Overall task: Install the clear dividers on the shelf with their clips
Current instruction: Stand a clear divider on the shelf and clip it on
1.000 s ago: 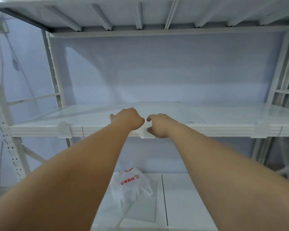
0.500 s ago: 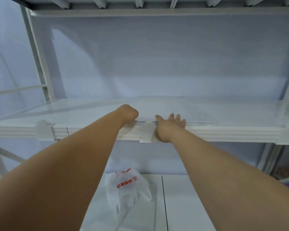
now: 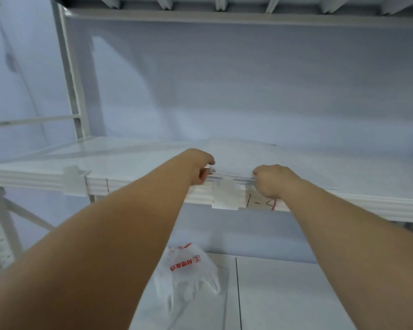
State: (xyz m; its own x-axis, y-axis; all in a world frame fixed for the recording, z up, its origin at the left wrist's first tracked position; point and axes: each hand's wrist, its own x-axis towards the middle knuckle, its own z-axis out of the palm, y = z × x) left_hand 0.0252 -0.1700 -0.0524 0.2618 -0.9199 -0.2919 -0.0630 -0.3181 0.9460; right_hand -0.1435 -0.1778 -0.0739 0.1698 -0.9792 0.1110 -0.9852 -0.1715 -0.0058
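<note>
A clear divider (image 3: 234, 160) lies flat on the white shelf (image 3: 129, 153), its near edge running along the shelf's front lip. My left hand (image 3: 199, 166) pinches that edge just left of a translucent clip (image 3: 225, 195) fixed on the lip. My right hand (image 3: 271, 179) grips the same edge just right of the clip, fingers curled. A second clip (image 3: 74, 179) sits on the lip further left.
A white plastic bag with red print (image 3: 188, 270) lies on the lower shelf (image 3: 296, 294). White uprights (image 3: 72, 75) frame the left side, and an upper shelf's ribs (image 3: 224, 5) hang overhead. Handwritten marks (image 3: 260, 202) show on the lip under my right hand.
My right hand has gone from spread flat on the shelf to curled on the divider's front edge. My left hand now pinches that edge. The view has shifted closer and to the left.
</note>
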